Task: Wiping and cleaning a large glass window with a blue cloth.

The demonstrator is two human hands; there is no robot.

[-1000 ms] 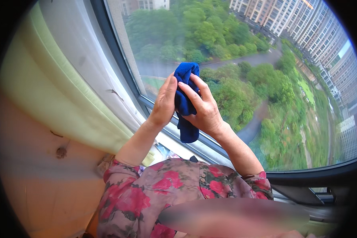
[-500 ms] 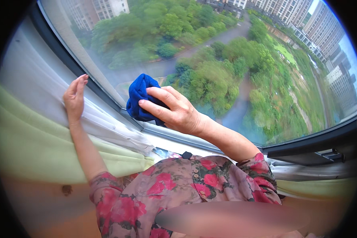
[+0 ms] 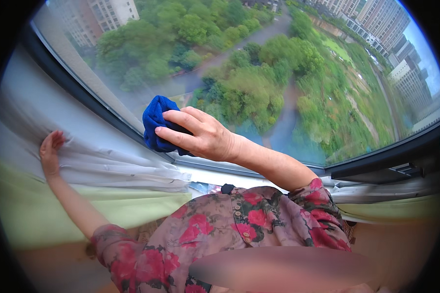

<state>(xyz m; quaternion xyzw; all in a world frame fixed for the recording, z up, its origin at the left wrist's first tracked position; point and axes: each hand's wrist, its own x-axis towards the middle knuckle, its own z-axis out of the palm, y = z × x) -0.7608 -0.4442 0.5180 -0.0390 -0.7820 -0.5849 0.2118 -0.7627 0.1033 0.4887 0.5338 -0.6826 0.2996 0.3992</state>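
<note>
A bunched blue cloth (image 3: pixel 156 119) is gripped in my right hand (image 3: pixel 208 136), whose fingers press over it. The cloth lies against the lower left part of the window pane (image 3: pixel 249 93), close to the dark frame (image 3: pixel 90 95). Out to the left, my left hand (image 3: pixel 51 151) rests against the white sheer curtain (image 3: pixel 102 158), fingers half bent and no cloth visible inside them. Folds in the curtain run toward that hand. My left thumb is hard to make out.
Pale green curtain (image 3: pixel 127 210) hangs below the sheer one on the left, with more green curtain (image 3: pixel 391 207) at the right. A dark window sash part (image 3: pixel 391 168) juts in at the right. Below the frame runs a white sill (image 3: pixel 208 177). Trees and buildings show through the glass.
My left hand has moved left and down, away from the window frame, and the sheer curtain has shifted left with it. My right hand and the cloth sit slightly farther left in view.
</note>
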